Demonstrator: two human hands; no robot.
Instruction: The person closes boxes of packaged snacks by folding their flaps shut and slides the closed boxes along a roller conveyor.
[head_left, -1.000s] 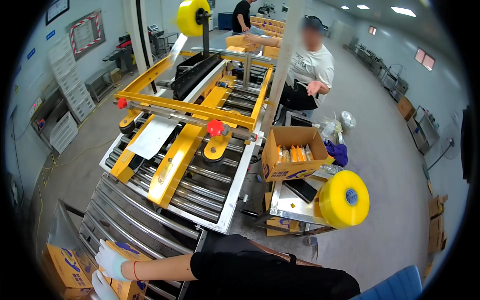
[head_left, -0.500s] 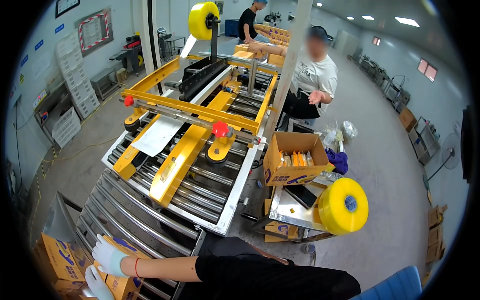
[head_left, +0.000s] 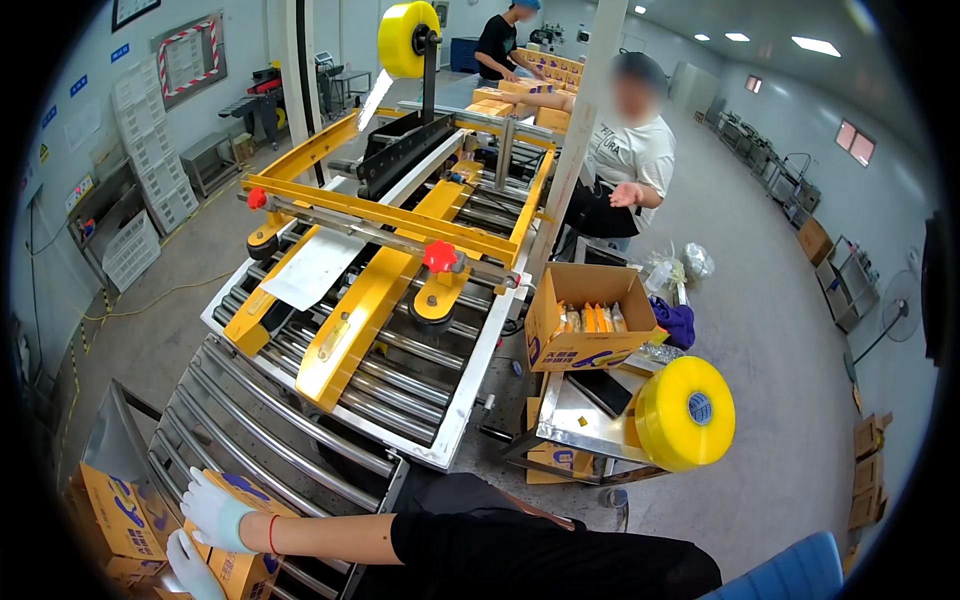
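At the lower left, a yellow-orange carton (head_left: pixel 240 572) with blue print sits on the roller conveyor. My right hand (head_left: pixel 216 512), in a white glove with a red cord at the wrist, rests on the carton's top with fingers stretched out. Below it, my left hand (head_left: pixel 192 566), also gloved, lies against the carton's left side; its fingers look straight but are partly cut off from view. Another printed carton (head_left: pixel 118 515) stands just to the left of both hands.
Ahead is a carton-sealing machine (head_left: pixel 345 340) with yellow guide rails and a tape roll (head_left: pixel 402 42) on top. An open carton of packets (head_left: pixel 598 340), a phone (head_left: pixel 600 392) and a big yellow tape roll (head_left: pixel 686 414) occupy a metal stand. Two people work beyond.
Both my hands stay on the carton, shifted only slightly. In the background, the person in black has moved their upper body and hands a little over the cartons.
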